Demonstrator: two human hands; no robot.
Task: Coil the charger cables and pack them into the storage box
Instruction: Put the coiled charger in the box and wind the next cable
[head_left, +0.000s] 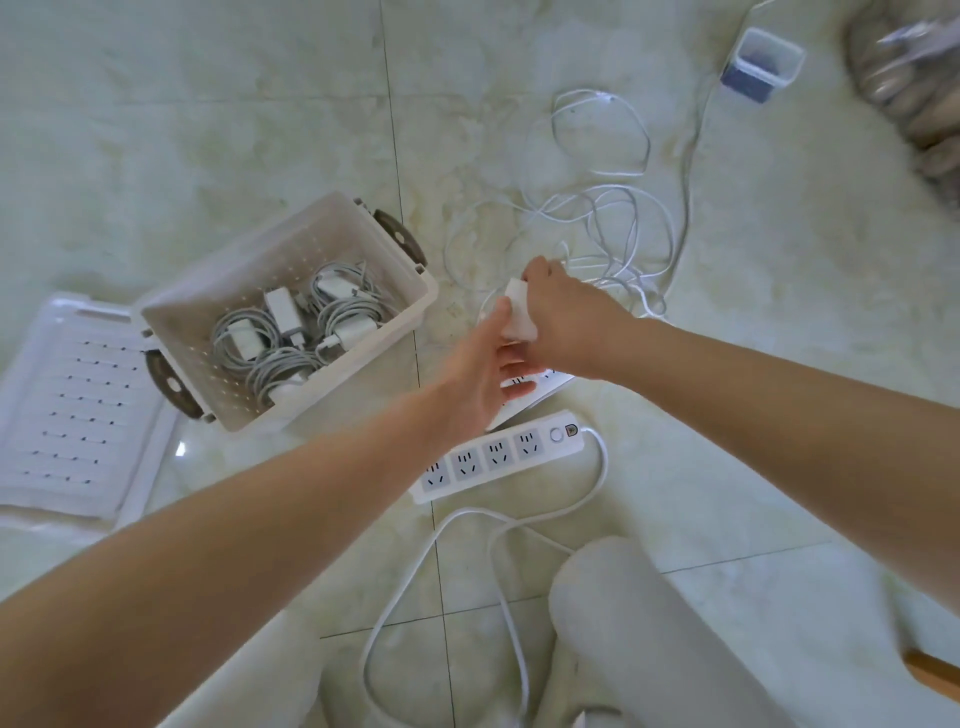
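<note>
One white charger (519, 313) gripped in right hand (563, 317), left hand (478, 379) straight-fingered just below it

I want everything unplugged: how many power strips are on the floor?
2. One power strip lies fully visible nearest the person; the second strip lies just beyond, mostly hidden under the left hand.

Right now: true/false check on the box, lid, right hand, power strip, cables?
1. The storage box is empty. False: coiled chargers lie in it.
2. Its lid lies on the floor beside it. True.
3. The right hand grips a white charger brick. True.
4. The near power strip has a plug in it. False: its visible sockets are empty.
5. Every cable is coiled. False: loose cables sprawl on the floor.
</note>
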